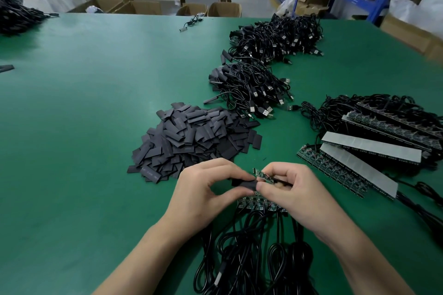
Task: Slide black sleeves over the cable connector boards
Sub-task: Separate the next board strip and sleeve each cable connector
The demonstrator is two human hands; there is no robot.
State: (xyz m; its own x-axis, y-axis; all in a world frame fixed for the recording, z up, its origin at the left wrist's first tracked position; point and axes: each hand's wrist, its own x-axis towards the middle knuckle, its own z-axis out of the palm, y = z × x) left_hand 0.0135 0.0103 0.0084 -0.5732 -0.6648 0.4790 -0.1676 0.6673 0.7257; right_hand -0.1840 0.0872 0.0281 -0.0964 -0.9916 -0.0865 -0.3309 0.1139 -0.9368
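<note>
Black sleeve [243,184]: one, pinched in left hand [206,189], long axis left-right, open end facing right at one connector board [262,175] pinched in right hand [296,190], ends touching. Both held above surface [96,103], between the hands. One sleeve pile [191,143] behind left hand, too many to count.

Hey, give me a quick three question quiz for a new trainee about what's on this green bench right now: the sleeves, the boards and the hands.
1. True or false: the left hand pinches a black sleeve.
2. What does the right hand hold? A) a USB plug B) a small connector board C) scissors
3. Fill in: the loose sleeve pile lies to the ___ of the board strips.
Key: 1 true; 2 B; 3 left.
</note>
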